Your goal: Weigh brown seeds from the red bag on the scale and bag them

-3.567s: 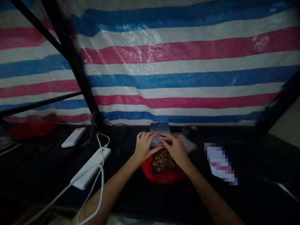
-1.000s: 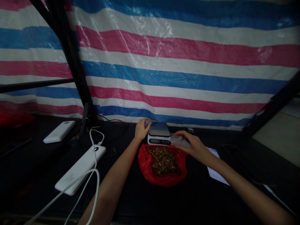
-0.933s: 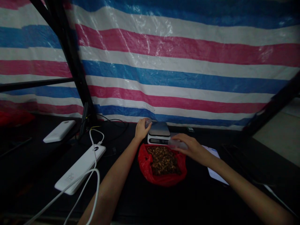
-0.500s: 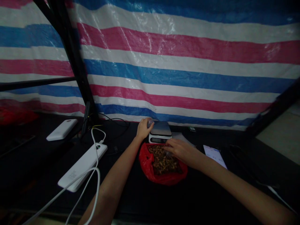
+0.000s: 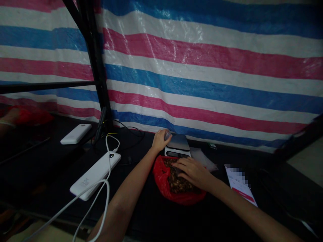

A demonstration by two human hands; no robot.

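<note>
My left hand (image 5: 160, 140) is at the left edge of a small digital scale (image 5: 178, 142), its fingers closed around a small clear plastic bag (image 5: 167, 135). Just in front of the scale sits a red plastic bag (image 5: 161, 178), its mouth spread wide, filled with small brown pieces (image 5: 180, 185) whose kind I cannot make out. Over the bag's right side reaches my right hand (image 5: 193, 171), fingertips down at the pieces, with the thumb apart from the fingers. Whether it touches any piece is unclear in the dim light.
Flat clear plastic bags (image 5: 203, 158) lie right of the scale, near a lit phone (image 5: 239, 185). At left are a white power bank (image 5: 96, 174) with a looping white cable (image 5: 107, 191), and another white power bank (image 5: 76, 134). Another person's hand (image 5: 11, 116) touches red plastic (image 5: 32, 115).
My right hand has lowered over the brown pieces, its fingers spreading. My left hand stays beside the scale. The view has shifted left, and another person's hand has appeared at the far left.
</note>
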